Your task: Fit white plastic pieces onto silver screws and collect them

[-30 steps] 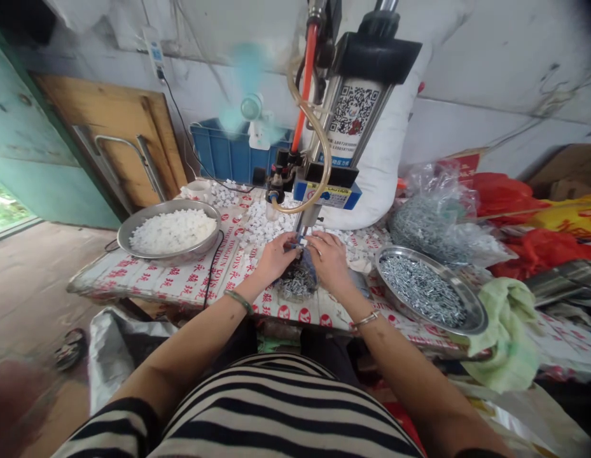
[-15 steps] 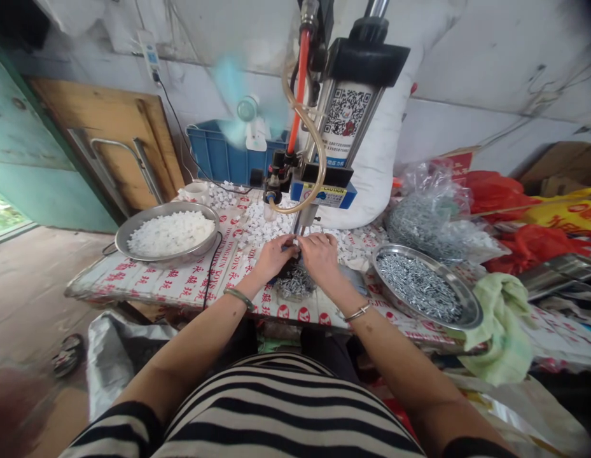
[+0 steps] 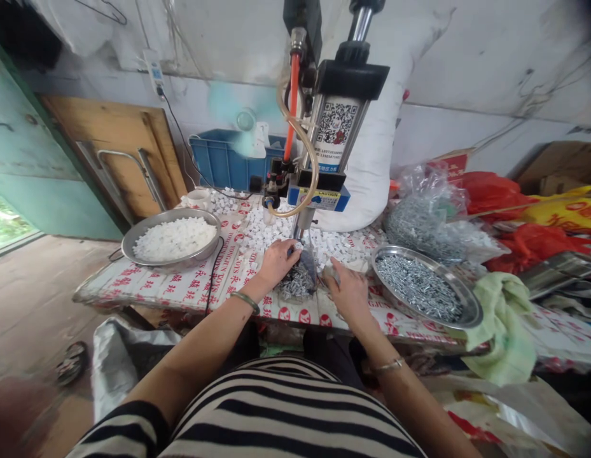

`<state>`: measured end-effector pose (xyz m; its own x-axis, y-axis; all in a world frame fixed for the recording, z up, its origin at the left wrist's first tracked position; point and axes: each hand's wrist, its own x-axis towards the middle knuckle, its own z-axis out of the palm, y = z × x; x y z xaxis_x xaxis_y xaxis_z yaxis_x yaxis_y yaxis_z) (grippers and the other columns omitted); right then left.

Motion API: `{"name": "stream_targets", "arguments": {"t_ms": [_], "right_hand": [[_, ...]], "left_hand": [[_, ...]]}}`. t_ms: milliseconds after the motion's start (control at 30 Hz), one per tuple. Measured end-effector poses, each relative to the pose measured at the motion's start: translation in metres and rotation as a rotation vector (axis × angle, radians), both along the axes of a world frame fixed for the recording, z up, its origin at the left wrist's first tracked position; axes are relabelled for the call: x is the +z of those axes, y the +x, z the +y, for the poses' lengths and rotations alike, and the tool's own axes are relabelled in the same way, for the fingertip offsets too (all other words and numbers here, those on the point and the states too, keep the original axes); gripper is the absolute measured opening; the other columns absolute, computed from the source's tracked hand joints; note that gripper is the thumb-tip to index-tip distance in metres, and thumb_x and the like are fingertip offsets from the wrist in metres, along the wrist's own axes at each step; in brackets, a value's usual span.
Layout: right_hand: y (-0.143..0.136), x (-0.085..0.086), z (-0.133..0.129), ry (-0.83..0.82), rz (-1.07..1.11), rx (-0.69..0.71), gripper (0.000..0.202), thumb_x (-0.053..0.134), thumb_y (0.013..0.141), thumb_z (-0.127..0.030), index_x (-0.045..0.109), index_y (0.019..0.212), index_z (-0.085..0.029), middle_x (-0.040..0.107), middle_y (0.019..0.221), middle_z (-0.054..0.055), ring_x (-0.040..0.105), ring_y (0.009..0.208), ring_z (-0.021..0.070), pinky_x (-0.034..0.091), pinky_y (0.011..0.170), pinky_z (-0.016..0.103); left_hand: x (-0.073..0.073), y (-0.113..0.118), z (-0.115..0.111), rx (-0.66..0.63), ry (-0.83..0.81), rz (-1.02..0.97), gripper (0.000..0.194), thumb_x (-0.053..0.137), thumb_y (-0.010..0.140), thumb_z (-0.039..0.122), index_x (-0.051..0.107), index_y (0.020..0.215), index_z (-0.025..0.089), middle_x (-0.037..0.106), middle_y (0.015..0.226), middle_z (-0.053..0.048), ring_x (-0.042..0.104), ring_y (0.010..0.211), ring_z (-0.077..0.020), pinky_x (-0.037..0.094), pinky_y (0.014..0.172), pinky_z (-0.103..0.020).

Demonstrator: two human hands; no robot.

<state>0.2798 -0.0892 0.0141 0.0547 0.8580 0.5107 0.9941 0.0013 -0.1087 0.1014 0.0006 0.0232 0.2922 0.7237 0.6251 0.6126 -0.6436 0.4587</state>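
My left hand is at the foot of the pneumatic press, its thumb and forefinger closed together just under the ram. Whatever they pinch is too small and covered to make out. Below that hand lies a heap of small metal pins. My right hand is lower and to the right of the press, over the table beside the heap. Its fingertips are blurred, so I cannot tell whether they hold anything. Small white plastic pieces are spread behind both hands.
On the left stands a metal bowl of white pieces; on the right, a steel basin of metal pins. A green cloth hangs over the table edge. Behind are a blue crate, a spinning fan and a plastic bag of metal parts.
My right hand has left the press point and moved right and toward me. My left hand stays under the ram. The view has shifted slightly.
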Motion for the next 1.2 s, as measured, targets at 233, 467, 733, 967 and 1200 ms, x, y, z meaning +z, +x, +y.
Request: {"name": "stream_targets", "arguments": {"t_ms": [233, 467, 733, 967, 1200], "right_hand": [[0.021, -0.044, -0.038, 0.074, -0.27, -0.087, 0.032, 0.05, 0.084, -0.03, 0.06, 0.111, -0.015, 0.062, 0.114, 0.011, 0.051, 0.105, 0.027, 0.021, 0.096, 0.048], [0.021, -0.048, -0.034, 0.093, -0.266, -0.101, 0.035, 0.047, 0.085, -0.031, 0.059, 0.113, -0.014, 0.061, 0.115, 0.013, 0.048, 0.108, 0.0281, 0.02, 0.097, 0.051], [-0.001, -0.008, -0.019, 0.114, -0.068, 0.029, 0.039, 0.043, 0.086, -0.033, 0.051, 0.121, -0.018, 0.053, 0.125, 0.011, 0.046, 0.113, 0.024, 0.031, 0.095, 0.042], [-0.039, 0.023, 0.033, 0.033, -0.01, 0.234, 0.047, 0.043, 0.084, -0.025, 0.041, 0.131, -0.018, 0.045, 0.133, 0.01, 0.043, 0.117, 0.0231, 0.036, 0.092, 0.037], [-0.049, 0.016, 0.045, -0.07, 0.002, 0.213, 0.047, 0.045, 0.083, -0.024, 0.043, 0.129, -0.017, 0.054, 0.123, 0.01, 0.049, 0.109, 0.0234, 0.038, 0.088, 0.037]], "left_hand": [[-0.002, 0.001, 0.001, 0.009, -0.01, -0.017, 0.02, 0.052, 0.082, 0.026, 0.06, 0.097, 0.017, 0.066, 0.086, -0.006, 0.06, 0.086, -0.0174, 0.047, 0.081, -0.03], [0.004, -0.002, -0.001, -0.042, -0.095, -0.11, 0.019, 0.056, 0.078, 0.027, 0.061, 0.094, 0.017, 0.065, 0.092, -0.007, 0.059, 0.089, -0.0176, 0.046, 0.084, -0.032], [0.023, -0.008, -0.004, -0.273, -0.71, -0.432, 0.021, 0.058, 0.074, 0.033, 0.053, 0.085, 0.016, 0.055, 0.057, 0.004, 0.053, 0.049, -0.0089, 0.042, 0.051, -0.021], [0.009, -0.013, -0.014, 0.12, -0.21, 0.106, 0.023, 0.052, 0.079, 0.028, 0.053, 0.099, 0.017, 0.064, 0.074, -0.004, 0.062, 0.07, -0.0182, 0.045, 0.065, -0.028], [0.006, -0.012, -0.017, 0.113, -0.219, 0.213, 0.027, 0.05, 0.081, 0.031, 0.054, 0.104, 0.018, 0.066, 0.08, -0.005, 0.062, 0.072, -0.0175, 0.044, 0.065, -0.025]]}}
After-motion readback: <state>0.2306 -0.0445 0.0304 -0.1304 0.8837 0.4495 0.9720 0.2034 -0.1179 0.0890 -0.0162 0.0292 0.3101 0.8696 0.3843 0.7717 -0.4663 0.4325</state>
